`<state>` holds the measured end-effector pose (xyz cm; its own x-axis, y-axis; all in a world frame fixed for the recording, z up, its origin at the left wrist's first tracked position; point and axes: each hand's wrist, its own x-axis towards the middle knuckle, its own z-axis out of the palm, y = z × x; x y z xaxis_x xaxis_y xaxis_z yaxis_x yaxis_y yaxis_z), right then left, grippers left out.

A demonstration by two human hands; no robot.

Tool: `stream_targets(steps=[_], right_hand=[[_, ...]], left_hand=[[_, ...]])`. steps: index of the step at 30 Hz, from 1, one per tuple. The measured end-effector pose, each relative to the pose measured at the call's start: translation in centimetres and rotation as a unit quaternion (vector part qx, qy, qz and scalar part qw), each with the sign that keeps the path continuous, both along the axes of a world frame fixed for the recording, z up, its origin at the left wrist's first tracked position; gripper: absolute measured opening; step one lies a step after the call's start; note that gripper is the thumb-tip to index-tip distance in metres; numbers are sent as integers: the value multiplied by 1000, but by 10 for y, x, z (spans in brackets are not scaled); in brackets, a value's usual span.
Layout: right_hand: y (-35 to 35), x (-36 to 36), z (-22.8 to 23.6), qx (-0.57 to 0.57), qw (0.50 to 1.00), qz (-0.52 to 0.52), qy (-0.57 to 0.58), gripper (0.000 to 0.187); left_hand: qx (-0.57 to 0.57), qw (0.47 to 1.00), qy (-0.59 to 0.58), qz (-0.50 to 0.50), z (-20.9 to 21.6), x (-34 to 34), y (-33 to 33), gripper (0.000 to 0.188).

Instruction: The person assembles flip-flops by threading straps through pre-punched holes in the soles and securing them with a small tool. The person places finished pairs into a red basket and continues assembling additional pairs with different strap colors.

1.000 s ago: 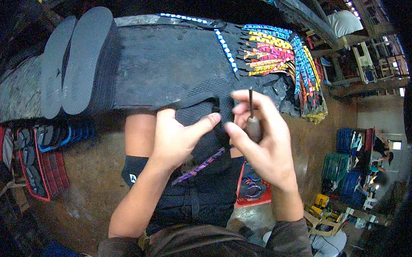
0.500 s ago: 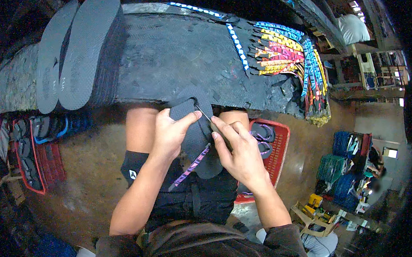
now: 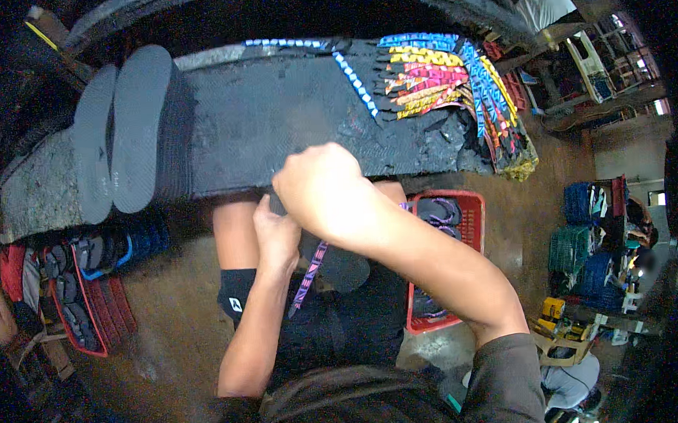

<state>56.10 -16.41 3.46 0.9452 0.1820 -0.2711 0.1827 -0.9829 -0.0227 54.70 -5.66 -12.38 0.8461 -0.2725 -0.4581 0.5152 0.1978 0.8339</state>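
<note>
while the left hand (image 3: pixel 278 237) clasps a dark sandal (image 3: pixel 347 272) at the near side of the black bench (image 3: pixel 267 131), the right hand (image 3: pixel 323 188) curls above, its hold hidden; the sandal seems light, bendy, best gripped by its edges.

I am facing the tabletop (image 3: pixel 251 113): stacked soles (image 3: pixel 142 129) are standing at its left, bundled straps (image 3: pixel 428 75) are lying at its right, a loose strap (image 3: pixel 356 86) just beside them. A sole (image 3: pixel 347 272) is lying over my lap (image 3: pixel 344 332), between a left basket (image 3: pixel 110 297) and a right basket (image 3: pixel 472 228).
</note>
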Motion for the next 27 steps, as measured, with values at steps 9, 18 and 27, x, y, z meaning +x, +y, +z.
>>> stream_targets(steps=[9, 18, 27], right_hand=[[-56, -141, 49, 278, 950, -139, -1, 25], [-52, -144, 63, 239, 966, -94, 5, 20], [-73, -94, 25, 126, 984, -100, 77, 22]], left_hand=[[-289, 896, -252, -225, 23, -15, 57, 23], [-271, 845, -365, -281, 59, -1, 48, 20], [-297, 857, -187, -378, 46, 3, 68, 18]])
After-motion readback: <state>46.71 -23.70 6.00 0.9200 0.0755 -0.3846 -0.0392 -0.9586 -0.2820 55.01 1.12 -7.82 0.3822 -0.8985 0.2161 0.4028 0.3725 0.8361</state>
